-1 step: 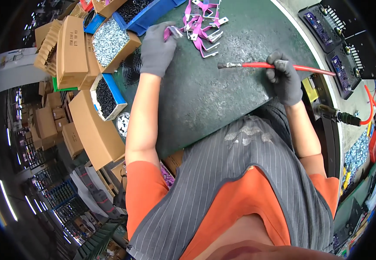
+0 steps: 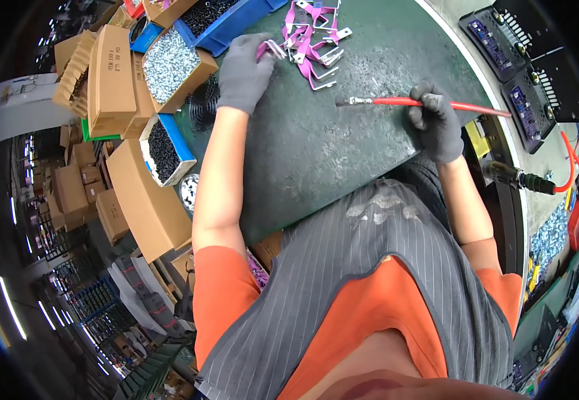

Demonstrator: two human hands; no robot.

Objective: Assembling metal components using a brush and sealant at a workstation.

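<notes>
My left hand point(image 2: 245, 72), in a grey glove, is closed on a small purple and silver metal bracket point(image 2: 273, 49) over the far part of the green worktable point(image 2: 289, 180). Just right of it lies a loose pile of similar purple brackets point(image 2: 315, 50) with bare metal ends, some overlapping. My gloved right hand point(image 2: 439, 123) grips a long red-handled brush point(image 2: 396, 101) between thumb and fingers. The brush lies nearly level, its dark bristles pointing left toward the middle of the table, apart from the brackets.
Left of the table stand a carton of silver screws point(image 2: 169, 65), a blue bin point(image 2: 236, 23) with black parts, and a box of black screws point(image 2: 163, 148). On the right are black fixtures point(image 2: 526, 110) with circuit boards and a power screwdriver point(image 2: 519, 177) on a red hose.
The bracket in my left hand has turned slightly, and that hand has shifted a little to the right. The brush in my right hand has moved only slightly.
</notes>
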